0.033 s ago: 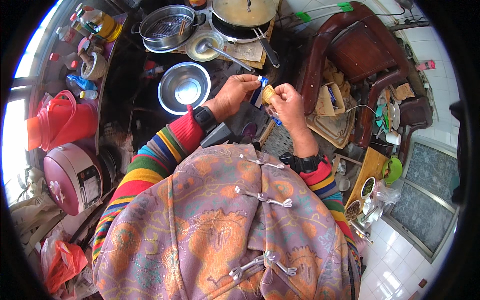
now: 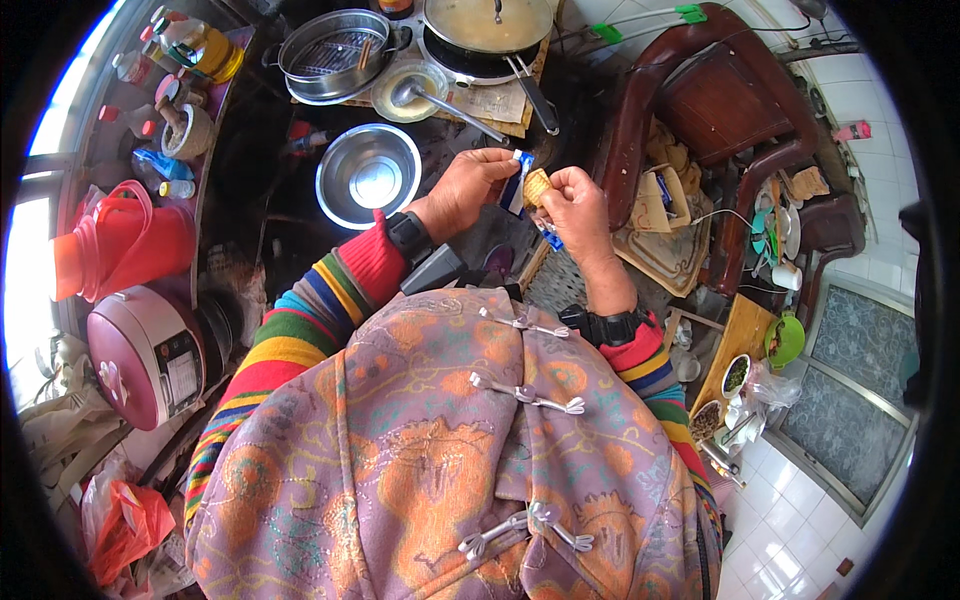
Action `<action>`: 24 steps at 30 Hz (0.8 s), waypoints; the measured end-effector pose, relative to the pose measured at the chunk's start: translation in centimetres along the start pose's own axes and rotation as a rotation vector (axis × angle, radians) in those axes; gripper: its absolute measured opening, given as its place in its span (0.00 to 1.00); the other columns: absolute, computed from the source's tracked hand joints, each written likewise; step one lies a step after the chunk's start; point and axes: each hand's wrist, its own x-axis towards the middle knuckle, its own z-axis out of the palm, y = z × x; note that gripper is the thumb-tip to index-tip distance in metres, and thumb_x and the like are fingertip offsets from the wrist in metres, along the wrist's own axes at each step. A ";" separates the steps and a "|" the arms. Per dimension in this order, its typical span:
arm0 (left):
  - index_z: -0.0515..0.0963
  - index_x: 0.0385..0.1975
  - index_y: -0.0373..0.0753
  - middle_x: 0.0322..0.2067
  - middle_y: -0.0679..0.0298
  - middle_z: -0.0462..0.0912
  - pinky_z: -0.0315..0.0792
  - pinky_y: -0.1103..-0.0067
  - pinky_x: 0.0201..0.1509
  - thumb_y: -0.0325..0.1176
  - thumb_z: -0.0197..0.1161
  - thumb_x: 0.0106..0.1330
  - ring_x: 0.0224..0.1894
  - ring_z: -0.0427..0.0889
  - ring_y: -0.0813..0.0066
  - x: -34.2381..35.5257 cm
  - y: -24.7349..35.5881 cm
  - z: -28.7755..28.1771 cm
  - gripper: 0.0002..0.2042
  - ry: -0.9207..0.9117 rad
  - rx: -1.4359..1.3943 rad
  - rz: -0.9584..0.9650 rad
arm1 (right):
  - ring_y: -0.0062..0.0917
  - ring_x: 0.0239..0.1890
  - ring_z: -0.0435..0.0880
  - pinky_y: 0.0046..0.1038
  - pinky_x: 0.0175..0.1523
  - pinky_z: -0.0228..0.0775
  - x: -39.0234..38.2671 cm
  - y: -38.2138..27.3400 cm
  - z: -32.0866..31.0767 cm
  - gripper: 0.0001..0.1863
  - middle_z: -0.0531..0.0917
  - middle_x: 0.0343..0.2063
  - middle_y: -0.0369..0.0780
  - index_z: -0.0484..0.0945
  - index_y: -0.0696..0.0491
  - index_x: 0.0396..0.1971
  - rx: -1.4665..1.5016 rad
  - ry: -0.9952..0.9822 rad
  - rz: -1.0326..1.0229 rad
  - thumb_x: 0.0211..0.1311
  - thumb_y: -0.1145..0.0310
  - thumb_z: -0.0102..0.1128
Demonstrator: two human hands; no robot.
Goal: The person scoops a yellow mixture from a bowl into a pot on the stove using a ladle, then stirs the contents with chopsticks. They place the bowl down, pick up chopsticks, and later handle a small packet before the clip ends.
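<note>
A: Two hands up over the worktop [image 2: 250, 160], working on one little snack. Going left to right: red jug [image 2: 120, 250] and pink rice cooker [image 2: 145, 355] at the far left, then the empty steel bowl [image 2: 368, 175]. The left hand [image 2: 465, 190] is pinching the blue wrapper [image 2: 515, 185].

B: And the other one?

A: The right hand [image 2: 575, 205] is closed on the round biscuit [image 2: 537, 187], touching the wrapper, just right of the bowl.

B: So mid-unwrapping?

A: Looks like it to me. Next it probably needs the wrapper peeled clear while the biscuit is gripped gently so it won't crumble.
</note>
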 end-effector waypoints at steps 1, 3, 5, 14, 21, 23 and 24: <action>0.78 0.43 0.35 0.35 0.67 0.82 0.75 0.79 0.43 0.34 0.53 0.72 0.35 0.81 0.79 0.2 -0.3 -0.2 0.11 0.003 -0.061 -0.009 | 0.15 0.25 0.80 0.19 0.31 0.74 0.1 0.1 0.0 0.05 0.80 0.26 0.35 0.72 0.58 0.34 0.025 0.016 0.031 0.60 0.76 0.57; 0.75 0.44 0.36 0.38 0.66 0.81 0.76 0.77 0.46 0.33 0.50 0.73 0.39 0.81 0.75 0.5 -0.9 -0.6 0.10 -0.019 -0.174 -0.028 | 0.16 0.27 0.81 0.20 0.34 0.75 0.1 0.3 0.0 0.05 0.81 0.28 0.36 0.72 0.59 0.35 0.118 0.045 0.019 0.60 0.76 0.56; 0.74 0.44 0.37 0.39 0.65 0.81 0.76 0.75 0.48 0.33 0.48 0.74 0.40 0.81 0.74 0.8 -1.2 -0.8 0.10 -0.046 -0.255 -0.024 | 0.16 0.29 0.82 0.20 0.36 0.76 0.2 0.4 0.1 0.06 0.81 0.30 0.37 0.73 0.59 0.36 0.215 0.073 -0.009 0.60 0.76 0.56; 0.71 0.43 0.38 0.38 0.60 0.82 0.76 0.72 0.46 0.33 0.44 0.75 0.39 0.82 0.71 -0.3 -0.6 -0.7 0.09 -0.097 -0.383 -0.073 | 0.22 0.35 0.82 0.25 0.40 0.79 0.2 0.4 -0.7 0.11 0.81 0.34 0.38 0.73 0.58 0.42 0.720 0.117 0.003 0.60 0.72 0.53; 0.72 0.44 0.39 0.36 0.66 0.82 0.76 0.75 0.47 0.34 0.45 0.75 0.39 0.82 0.75 -0.4 -0.4 -1.3 0.09 -0.109 -0.353 -0.067 | 0.24 0.29 0.79 0.26 0.31 0.73 0.7 0.8 -1.7 0.12 0.80 0.31 0.36 0.77 0.49 0.37 1.144 -0.085 0.267 0.67 0.57 0.51; 0.73 0.43 0.39 0.36 0.67 0.82 0.76 0.76 0.46 0.34 0.46 0.75 0.39 0.82 0.76 -0.3 -0.6 -1.4 0.09 -0.111 -0.324 -0.058 | 0.19 0.23 0.74 0.21 0.25 0.62 0.9 0.9 -1.5 0.16 0.78 0.29 0.34 0.76 0.49 0.29 1.041 -0.047 0.343 0.68 0.52 0.54; 0.73 0.43 0.39 0.36 0.67 0.82 0.76 0.76 0.46 0.34 0.46 0.75 0.39 0.82 0.77 -0.3 -0.7 -1.4 0.09 -0.113 -0.311 -0.052 | 0.18 0.20 0.73 0.20 0.22 0.61 0.9 0.9 -1.3 0.14 0.77 0.26 0.35 0.75 0.49 0.27 0.879 -0.024 0.341 0.67 0.55 0.57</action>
